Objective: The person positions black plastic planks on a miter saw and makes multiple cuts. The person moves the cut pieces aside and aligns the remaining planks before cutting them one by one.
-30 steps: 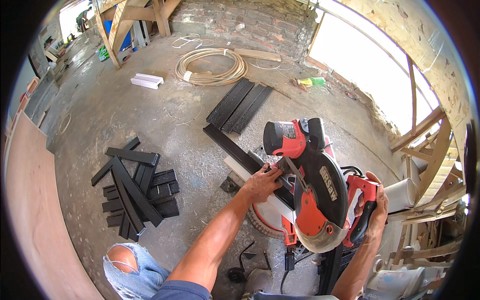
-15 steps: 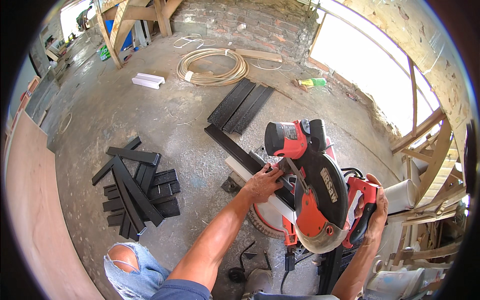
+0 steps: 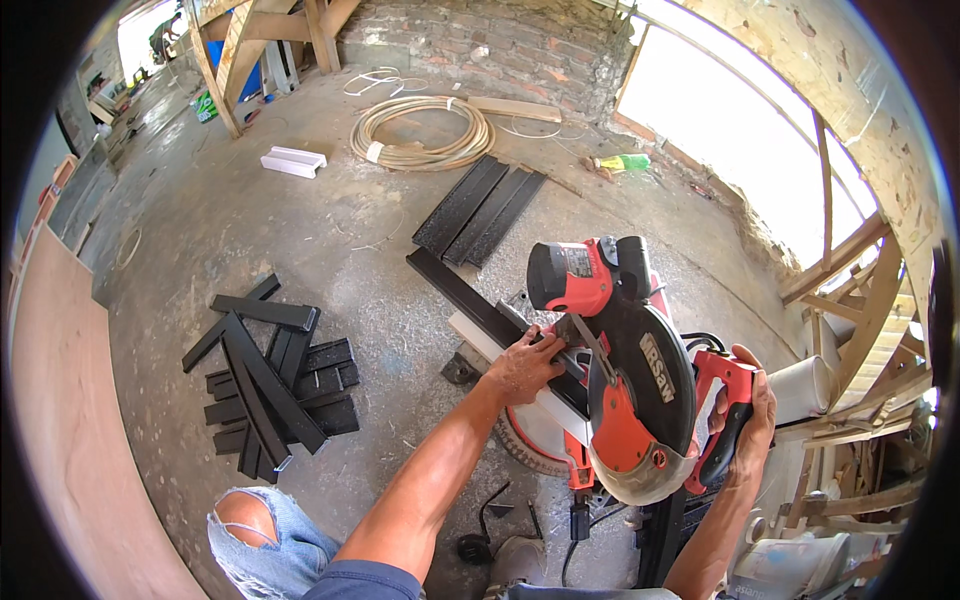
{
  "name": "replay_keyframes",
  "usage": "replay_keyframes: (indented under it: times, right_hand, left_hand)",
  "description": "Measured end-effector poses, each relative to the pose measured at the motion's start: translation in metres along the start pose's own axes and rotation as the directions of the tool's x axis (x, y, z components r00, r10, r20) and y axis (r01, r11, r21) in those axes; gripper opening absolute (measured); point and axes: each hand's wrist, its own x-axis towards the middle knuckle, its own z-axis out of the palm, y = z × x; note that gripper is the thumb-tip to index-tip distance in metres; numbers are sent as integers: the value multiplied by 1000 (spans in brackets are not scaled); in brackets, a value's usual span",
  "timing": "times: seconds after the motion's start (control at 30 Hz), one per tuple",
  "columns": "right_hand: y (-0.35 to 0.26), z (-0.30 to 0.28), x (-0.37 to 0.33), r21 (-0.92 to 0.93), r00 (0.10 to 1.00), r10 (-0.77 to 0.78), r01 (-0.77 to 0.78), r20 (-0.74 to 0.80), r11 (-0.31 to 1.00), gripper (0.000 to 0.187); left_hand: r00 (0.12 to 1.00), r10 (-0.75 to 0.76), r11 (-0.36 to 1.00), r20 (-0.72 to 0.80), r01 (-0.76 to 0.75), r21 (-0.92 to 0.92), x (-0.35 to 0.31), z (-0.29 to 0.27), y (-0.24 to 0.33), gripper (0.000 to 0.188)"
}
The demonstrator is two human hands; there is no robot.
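One red saw (image 3: 625, 370) is sitting on the floor, and two hands are touching it. One long black board (image 3: 465, 295) is lying under it. Three black boards (image 3: 480, 210) are lying side by side. One hose coil (image 3: 420, 135) is resting nearby.
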Motion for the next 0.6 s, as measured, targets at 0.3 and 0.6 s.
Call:
replay_keyframes:
  times: [0.3,0.6]
  right_hand:
    - [-2,0,5,-18,1000,18,-18,6,1000,58]
    - [-2,6,2,25,999,25,-24,-22,999,57]
  left_hand:
    - [1000,-5,1000,-7,5,-18,-1,5,-1,44]
    - [1000,7,1000,-12,-8,-28,-3,-2,0,42]
